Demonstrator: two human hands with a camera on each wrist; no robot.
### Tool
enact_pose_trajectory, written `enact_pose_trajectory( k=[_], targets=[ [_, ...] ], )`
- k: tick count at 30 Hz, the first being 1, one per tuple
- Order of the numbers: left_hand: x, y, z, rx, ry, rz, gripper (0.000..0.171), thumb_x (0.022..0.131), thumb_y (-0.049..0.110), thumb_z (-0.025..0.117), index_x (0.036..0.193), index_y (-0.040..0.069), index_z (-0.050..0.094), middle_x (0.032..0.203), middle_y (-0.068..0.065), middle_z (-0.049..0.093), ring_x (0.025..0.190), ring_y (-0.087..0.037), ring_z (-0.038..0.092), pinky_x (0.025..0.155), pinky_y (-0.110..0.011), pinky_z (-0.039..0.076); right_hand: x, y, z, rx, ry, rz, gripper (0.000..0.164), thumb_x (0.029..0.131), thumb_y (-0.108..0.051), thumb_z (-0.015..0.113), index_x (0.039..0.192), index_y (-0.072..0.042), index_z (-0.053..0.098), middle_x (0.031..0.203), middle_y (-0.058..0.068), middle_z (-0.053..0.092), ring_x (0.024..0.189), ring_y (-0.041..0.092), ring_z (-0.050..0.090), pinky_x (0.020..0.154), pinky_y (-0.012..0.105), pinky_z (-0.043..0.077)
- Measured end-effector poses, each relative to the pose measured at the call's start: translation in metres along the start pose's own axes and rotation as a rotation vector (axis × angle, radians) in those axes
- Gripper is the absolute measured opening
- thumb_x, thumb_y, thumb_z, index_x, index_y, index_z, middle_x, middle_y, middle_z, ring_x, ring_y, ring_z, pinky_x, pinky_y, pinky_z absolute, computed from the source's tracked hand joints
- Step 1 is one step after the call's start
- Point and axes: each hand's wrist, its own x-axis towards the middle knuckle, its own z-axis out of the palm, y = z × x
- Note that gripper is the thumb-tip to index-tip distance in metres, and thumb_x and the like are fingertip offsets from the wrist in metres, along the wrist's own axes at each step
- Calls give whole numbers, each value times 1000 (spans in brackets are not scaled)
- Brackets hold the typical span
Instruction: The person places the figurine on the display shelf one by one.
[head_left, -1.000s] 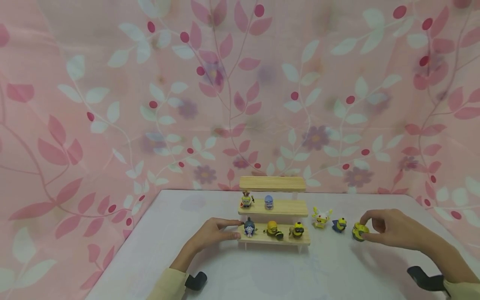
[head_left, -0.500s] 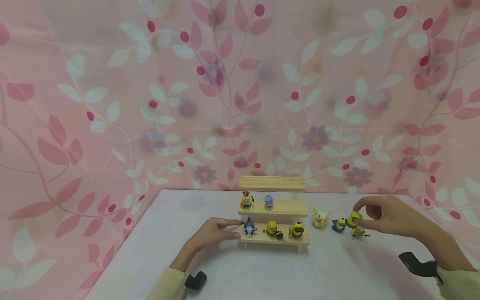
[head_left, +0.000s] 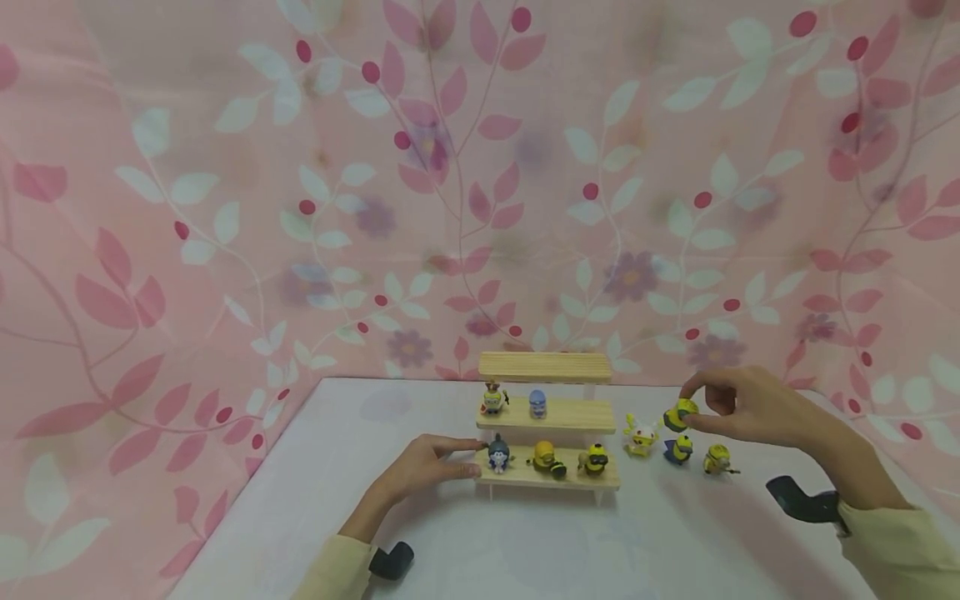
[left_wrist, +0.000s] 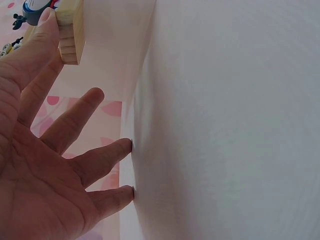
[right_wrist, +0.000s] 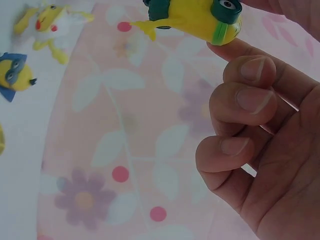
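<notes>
1. Head: right of a pale, three-tier wooden shelf [head_left: 545, 367], the right hand [head_left: 757, 408] pinches a small, tilted yellow-and-green toy figure [head_left: 681, 414], forearm slanting inward. The left hand [head_left: 423, 467] holds the shelf's lower left end.
2. Left wrist: thumb and forefinger pinch the shelf; the other fingers spread apart.
3. Right wrist: the figure's round eye has a thick green rim; three fingers curl inward.

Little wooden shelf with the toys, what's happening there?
A person's right hand holds a yellow and green figure above the table. The left hand grips the wooden shelf by the left end of its bottom board. Five figures are on the shelf, three on the bottom board and two on the middle board; three more figures are on the table.
</notes>
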Motion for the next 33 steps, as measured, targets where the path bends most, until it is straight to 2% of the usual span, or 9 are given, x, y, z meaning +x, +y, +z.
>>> enact_pose_trajectory(
  k=[7, 17, 26, 33],
  targets=[
    [1, 0, 0, 12, -7, 9, 43, 84, 42, 78, 123, 25, 72, 127, 6, 65, 131, -27, 50, 109, -55, 36, 18, -5, 0, 3, -26, -5, 26, 77, -24, 85, 97, -23, 68, 65, -17, 41, 56, 2, 41, 49, 20, 34],
    [0, -1, 0, 28, -7, 13, 43, 83, 46, 77, 122, 29, 71, 126, 10, 65, 131, -25, 50, 109, -55, 35, 39, -13, 5, 66, -95, 42, 23, 82, -30, 81, 99, -21, 68, 65, -13, 42, 56, 4, 41, 49, 22, 33],
    [0, 1, -1, 13, -8, 13, 45, 82, 45, 78, 123, 26, 72, 127, 7, 65, 131, -27, 50, 108, -57, 35, 59, -20, 13, 106, -119, 76, 22, 83, -32, 80, 98, -21, 68, 65, -9, 45, 55, 6, 40, 52, 23, 33],
    [0, 0, 0, -8, -3, -4, 44, 81, 45, 79, 121, 28, 72, 126, 9, 65, 131, -25, 49, 109, -55, 35, 72, -21, 20, 115, -130, 15, 22, 83, -32, 80, 98, -20, 69, 63, -10, 44, 54, 5, 39, 52, 24, 35]
  ],
)
